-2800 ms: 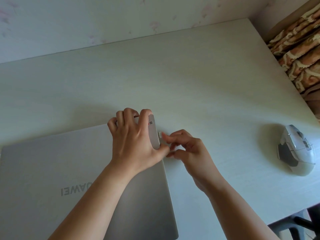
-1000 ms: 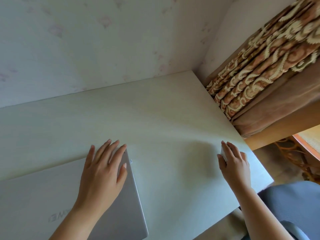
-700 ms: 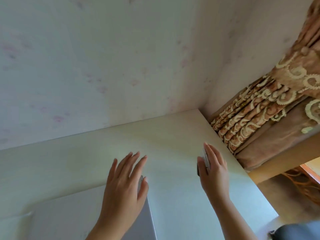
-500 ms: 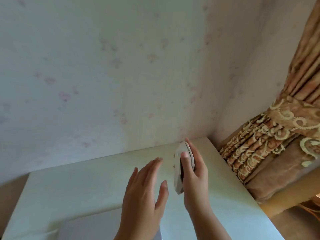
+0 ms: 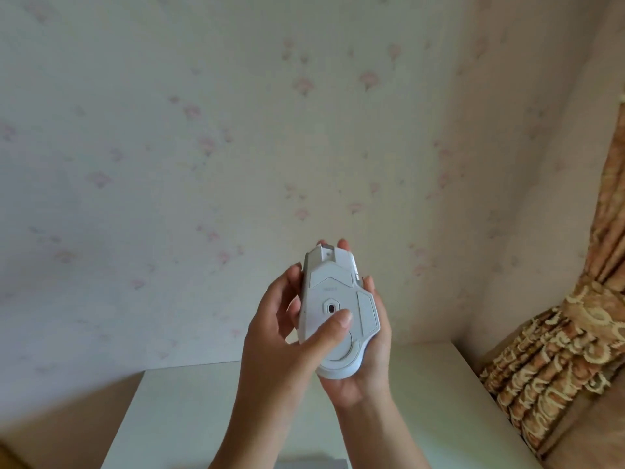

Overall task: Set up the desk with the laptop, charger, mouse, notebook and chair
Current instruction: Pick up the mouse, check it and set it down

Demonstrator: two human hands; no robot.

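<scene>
A white computer mouse is held up in the air above the white desk, turned over so its underside faces me. My right hand cradles it from below and behind, fingers curled round its right side. My left hand grips its left side, with the thumb pressed on the underside near the sensor. Only a thin grey strip of the laptop shows at the bottom edge.
A pale wall with faint pink flowers fills most of the view. A patterned brown and gold curtain hangs at the right, close to the desk's right edge. The desk's left edge runs down to the bottom left.
My right hand has lifted the mouse off the desk and turned it underside up. My left hand left the laptop lid and took hold of the mouse. The view tilted upward.
</scene>
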